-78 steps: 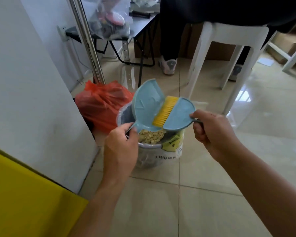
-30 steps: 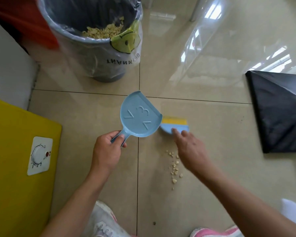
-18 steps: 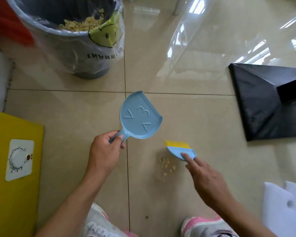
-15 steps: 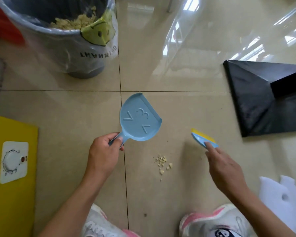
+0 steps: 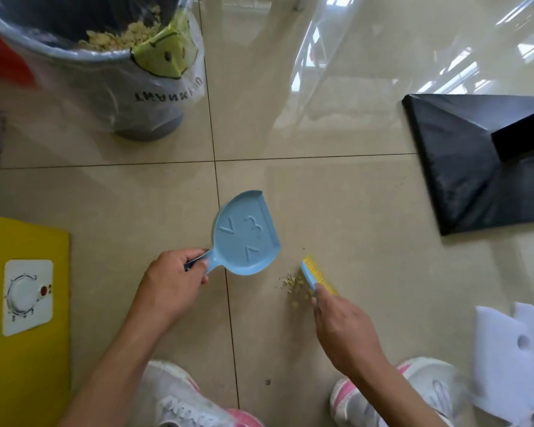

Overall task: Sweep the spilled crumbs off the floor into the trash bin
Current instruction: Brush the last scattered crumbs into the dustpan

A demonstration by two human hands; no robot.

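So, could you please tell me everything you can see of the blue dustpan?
The dustpan is light blue, apparently moulded plastic: a rounded scoop with a raised rim, a straight bevelled lip and a short handle. Its upturned face bears three embossed marks and is empty. The left hand grips the handle, lip pointing right; whether it touches the floor I cannot tell. The crumbs and brush lie apart from it, to its lower right.

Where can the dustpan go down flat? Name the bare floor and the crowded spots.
Bare tile lies between the trash bin and the left hand, beside the yellow panel; another patch runs from the brush to the black base. Crowded: the narrow gap between dustpan and crumbs, and by the shoes.
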